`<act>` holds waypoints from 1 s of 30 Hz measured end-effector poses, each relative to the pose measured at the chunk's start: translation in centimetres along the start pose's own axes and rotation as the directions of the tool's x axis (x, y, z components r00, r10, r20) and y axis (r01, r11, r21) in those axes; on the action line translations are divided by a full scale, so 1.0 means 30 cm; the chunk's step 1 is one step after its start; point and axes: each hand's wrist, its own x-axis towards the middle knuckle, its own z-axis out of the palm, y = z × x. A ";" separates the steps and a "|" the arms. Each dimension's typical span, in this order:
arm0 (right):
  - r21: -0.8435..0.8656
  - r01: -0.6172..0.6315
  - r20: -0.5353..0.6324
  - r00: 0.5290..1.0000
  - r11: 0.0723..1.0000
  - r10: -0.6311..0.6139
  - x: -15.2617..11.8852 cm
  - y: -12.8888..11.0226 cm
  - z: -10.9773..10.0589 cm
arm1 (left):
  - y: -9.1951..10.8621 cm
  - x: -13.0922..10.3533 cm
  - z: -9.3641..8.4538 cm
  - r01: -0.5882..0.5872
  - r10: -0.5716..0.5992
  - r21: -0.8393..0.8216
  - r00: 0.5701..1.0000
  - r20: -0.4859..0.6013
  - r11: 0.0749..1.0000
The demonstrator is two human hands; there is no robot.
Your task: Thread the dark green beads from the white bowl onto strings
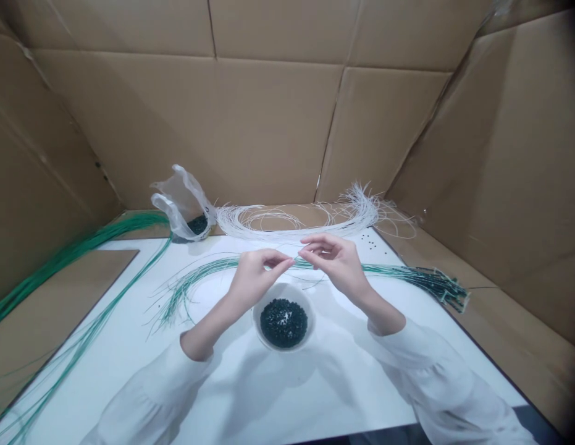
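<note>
Both hands meet above a white bowl of small dark beads. My left hand pinches with thumb and index finger; a bit of thin green strand seems to show at its fingertips. My right hand is right beside it, thumb and index finger pressed together near the same spot; what they hold is too small to make out. Behind the hands, a bundle of green strands runs across the white table, its right end carrying dark beads.
A plastic bag with dark beads stands at the back left. Coiled white strands lie along the back. Long green strands run down the left side. Loose beads dot the back right. Cardboard walls enclose the table.
</note>
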 end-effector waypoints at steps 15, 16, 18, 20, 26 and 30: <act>-0.042 -0.026 0.013 1.000 0.999 0.026 0.000 0.011 0.010 | -0.018 0.022 -0.029 0.230 -0.127 -0.283 0.932 0.339 0.931; -0.057 -0.019 0.019 1.000 0.998 0.021 0.000 0.013 0.009 | -0.018 0.023 -0.027 0.265 -0.154 -0.328 0.932 0.327 0.907; -0.114 0.011 0.028 1.000 0.993 -0.008 0.000 0.013 0.005 | -0.022 0.029 -0.030 0.312 -0.206 -0.383 0.934 0.291 0.870; -0.220 0.048 0.082 0.996 0.974 -0.031 -0.003 0.007 0.003 | -0.028 0.037 -0.039 0.330 -0.243 -0.424 0.938 0.246 0.844; -0.613 0.383 0.641 0.753 0.691 0.150 -0.080 0.030 0.058 | -0.048 0.052 -0.048 0.398 -0.326 -0.522 0.918 0.227 0.755; -0.565 0.610 0.800 0.570 0.556 0.187 -0.139 0.090 0.106 | -0.054 0.055 -0.043 0.397 -0.347 -0.516 0.917 0.195 0.759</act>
